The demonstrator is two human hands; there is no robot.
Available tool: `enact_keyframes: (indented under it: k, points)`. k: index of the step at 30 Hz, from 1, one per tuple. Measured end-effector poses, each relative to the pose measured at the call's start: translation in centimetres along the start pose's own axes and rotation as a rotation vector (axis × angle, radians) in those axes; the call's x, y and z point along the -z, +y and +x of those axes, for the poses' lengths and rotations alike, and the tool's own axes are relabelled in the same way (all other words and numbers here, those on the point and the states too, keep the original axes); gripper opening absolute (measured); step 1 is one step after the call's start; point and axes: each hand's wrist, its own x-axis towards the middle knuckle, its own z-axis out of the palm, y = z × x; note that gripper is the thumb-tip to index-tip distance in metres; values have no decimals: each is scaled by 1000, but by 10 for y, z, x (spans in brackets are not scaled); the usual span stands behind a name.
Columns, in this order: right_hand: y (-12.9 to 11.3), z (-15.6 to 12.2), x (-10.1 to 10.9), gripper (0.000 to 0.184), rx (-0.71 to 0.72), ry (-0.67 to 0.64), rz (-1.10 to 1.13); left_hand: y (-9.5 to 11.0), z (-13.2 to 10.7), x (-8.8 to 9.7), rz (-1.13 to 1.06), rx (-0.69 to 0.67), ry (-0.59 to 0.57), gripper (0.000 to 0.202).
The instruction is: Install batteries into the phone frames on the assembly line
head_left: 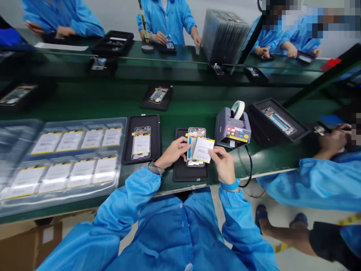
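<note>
The right hand (225,165) pinches a white, yellow-edged phone battery (203,149) by its lower right corner between thumb and fingers. The battery lies ahead and to the left of that hand, tilted over an open phone frame (196,131) and jutting past its right edge; whether it touches the frame I cannot tell. The left hand (174,152) has its fingers bent at the frame's left edge, steadying it on a black tray (190,175) between both hands. Left of the left hand, another black tray (156,124) bears a second phone frame (142,130) with a battery in it; farther left, a clear plastic tray (124,130) holds two rows of batteries (81,173). Beyond the right hand stands a tape dispenser (225,130) with a white tape roll (239,109).
</note>
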Motion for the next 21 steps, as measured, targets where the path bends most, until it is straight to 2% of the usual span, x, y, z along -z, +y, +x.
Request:
enact_keyframes:
  k: [7,13,21]
  points:
    - [-4,2,-17,36,63,-48,-146,-4,-4,1,-45,-10,-28,62]
    - [-6,3,-15,34,60,-124,-196,-4,-5,5,-57,-18,-40,61]
    - [-7,4,-14,36,80,-126,-245,-6,-7,2,-34,-35,-58,58]
